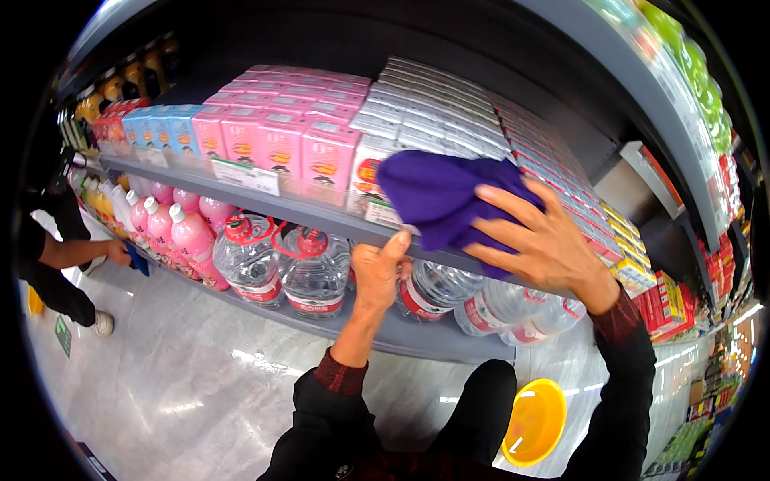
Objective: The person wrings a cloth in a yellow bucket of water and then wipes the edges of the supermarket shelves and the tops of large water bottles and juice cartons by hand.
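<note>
A dark purple cloth (449, 192) drapes over the front of the middle shelf, covering part of the cartons and the price strip. My right hand (537, 232) presses on the cloth from its right side, fingers spread across it. My left hand (377, 272) is closed at the shelf edge (321, 210), its thumb up against the front lip and its fingers curled below. Just behind the cloth stand white cartons (367, 164), with pink cartons (329, 152) to their left. Beneath my hands are large clear water bottles (313, 276) with red caps.
Blue cartons (164, 127) and pink bottles (188, 232) fill the left side. A yellow basin (536, 421) sits on the floor beside my leg. At the far left, another person's hand (118, 252) is near a dark blue cloth. An upper shelf (642, 96) curves overhead at right.
</note>
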`<state>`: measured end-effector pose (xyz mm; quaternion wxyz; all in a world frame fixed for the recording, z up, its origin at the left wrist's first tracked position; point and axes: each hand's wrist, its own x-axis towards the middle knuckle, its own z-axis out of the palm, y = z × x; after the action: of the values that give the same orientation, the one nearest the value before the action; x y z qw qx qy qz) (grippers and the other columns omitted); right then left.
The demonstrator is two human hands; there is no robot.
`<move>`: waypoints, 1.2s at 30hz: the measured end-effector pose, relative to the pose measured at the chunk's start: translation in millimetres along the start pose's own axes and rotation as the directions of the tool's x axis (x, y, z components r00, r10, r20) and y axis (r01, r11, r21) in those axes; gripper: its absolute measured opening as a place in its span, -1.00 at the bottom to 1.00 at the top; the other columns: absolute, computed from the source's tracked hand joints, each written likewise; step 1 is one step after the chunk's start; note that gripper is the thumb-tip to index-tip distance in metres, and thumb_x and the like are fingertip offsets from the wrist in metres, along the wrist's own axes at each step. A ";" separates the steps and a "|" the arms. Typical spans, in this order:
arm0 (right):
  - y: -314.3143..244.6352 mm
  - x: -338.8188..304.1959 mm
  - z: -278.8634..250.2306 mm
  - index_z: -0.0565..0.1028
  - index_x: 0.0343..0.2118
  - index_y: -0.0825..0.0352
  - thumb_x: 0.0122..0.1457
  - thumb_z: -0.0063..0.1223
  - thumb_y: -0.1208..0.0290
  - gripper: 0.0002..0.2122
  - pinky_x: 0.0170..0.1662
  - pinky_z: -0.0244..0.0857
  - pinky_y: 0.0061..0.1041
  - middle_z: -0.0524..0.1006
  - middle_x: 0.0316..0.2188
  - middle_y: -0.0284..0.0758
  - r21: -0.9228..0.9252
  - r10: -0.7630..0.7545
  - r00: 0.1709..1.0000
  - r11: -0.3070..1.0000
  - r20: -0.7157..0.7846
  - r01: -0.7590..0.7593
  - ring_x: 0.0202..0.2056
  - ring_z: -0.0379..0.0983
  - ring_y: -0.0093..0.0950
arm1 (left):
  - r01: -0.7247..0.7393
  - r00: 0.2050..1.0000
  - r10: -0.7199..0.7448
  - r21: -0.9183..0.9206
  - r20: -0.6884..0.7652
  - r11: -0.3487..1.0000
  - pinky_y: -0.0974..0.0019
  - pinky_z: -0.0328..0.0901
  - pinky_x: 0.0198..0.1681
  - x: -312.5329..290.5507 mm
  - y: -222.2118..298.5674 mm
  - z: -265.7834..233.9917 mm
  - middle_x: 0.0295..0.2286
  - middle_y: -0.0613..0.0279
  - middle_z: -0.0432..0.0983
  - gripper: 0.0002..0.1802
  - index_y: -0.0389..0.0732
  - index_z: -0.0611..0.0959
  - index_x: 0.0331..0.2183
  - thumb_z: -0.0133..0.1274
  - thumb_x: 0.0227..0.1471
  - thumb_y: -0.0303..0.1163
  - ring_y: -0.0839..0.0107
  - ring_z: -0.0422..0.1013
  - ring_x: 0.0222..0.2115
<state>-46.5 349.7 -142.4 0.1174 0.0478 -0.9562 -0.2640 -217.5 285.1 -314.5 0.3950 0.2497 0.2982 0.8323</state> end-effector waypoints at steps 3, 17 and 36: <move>2.6 35.6 21.5 0.55 -0.32 0.12 -0.07 0.07 0.38 -0.81 0.15 0.02 -0.15 0.47 -0.18 -0.48 0.006 -0.021 0.989 1.000 -0.143 0.022 0.18 0.15 -0.41 | 0.061 0.998 -0.060 0.009 -0.031 0.998 0.51 0.08 -0.77 -1.5 -15.5 10.0 -0.73 0.33 0.36 -0.75 -0.24 0.49 -0.54 0.11 -0.02 -0.28 0.58 0.22 -0.82; -45.1 -85.1 69.4 0.56 -0.30 0.05 -0.03 0.03 0.34 -0.80 0.13 0.02 -0.17 0.44 -0.11 -0.48 0.038 0.192 0.881 0.980 -0.432 -0.195 0.17 0.17 -0.38 | -0.144 0.986 0.140 -0.036 -0.088 0.989 0.59 0.04 -0.77 3.9 -20.8 10.8 -0.46 0.22 0.54 -0.63 -0.28 0.51 -0.24 -0.03 0.08 -0.14 0.62 0.36 -0.66; -65.1 -367.1 60.8 0.49 -0.20 -0.02 -0.13 0.06 0.48 -0.65 0.05 0.01 -0.21 0.36 -0.14 -0.39 -0.144 0.686 0.560 0.565 -0.465 -0.812 0.05 0.24 -0.30 | -0.160 0.982 0.163 -0.044 0.092 0.986 0.62 -0.05 -0.75 8.3 -15.2 -0.4 -0.48 0.32 0.50 -0.74 -0.13 0.45 -0.32 -0.03 0.13 -0.14 0.70 0.19 -0.68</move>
<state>295.5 380.3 -299.8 0.3977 -0.3448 -0.7814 -0.3352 -214.7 299.3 -323.8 0.3444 0.3051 0.2427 0.8540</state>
